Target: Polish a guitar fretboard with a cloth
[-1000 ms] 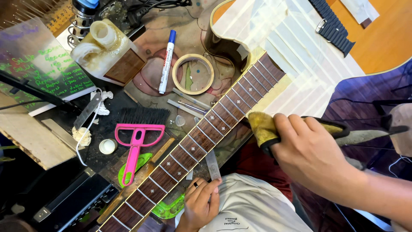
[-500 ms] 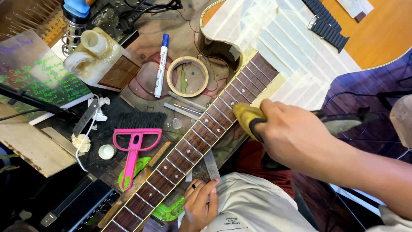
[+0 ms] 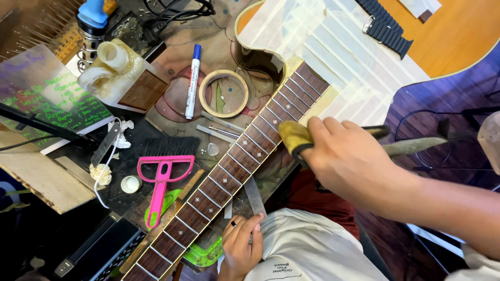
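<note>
A guitar neck with a dark fretboard [image 3: 229, 171] runs diagonally from the lower left up to the guitar body [image 3: 458, 47]. Pale masking tape [image 3: 333, 47] covers the body's top. My right hand [image 3: 354, 161] grips a black-handled tool with a yellow pad [image 3: 292, 134], and the pad presses on the upper frets. My left hand [image 3: 242, 244] wears a dark ring and sits below the neck with its fingers curled. Its fingertips pinch the lower end of a small metal strip [image 3: 254, 193] beside the neck's edge.
Left of the neck lie a masking tape roll [image 3: 224, 93], a blue-capped marker [image 3: 192, 80], a pink-handled black brush [image 3: 164, 171], a glue bottle [image 3: 112, 65] and a green-lettered board [image 3: 47, 99]. A dark watch strap [image 3: 388, 28] rests on the guitar body. My lap is below.
My right hand has slid the yellow pad a little up the fretboard toward the guitar body. My left hand has stayed at the metal strip.
</note>
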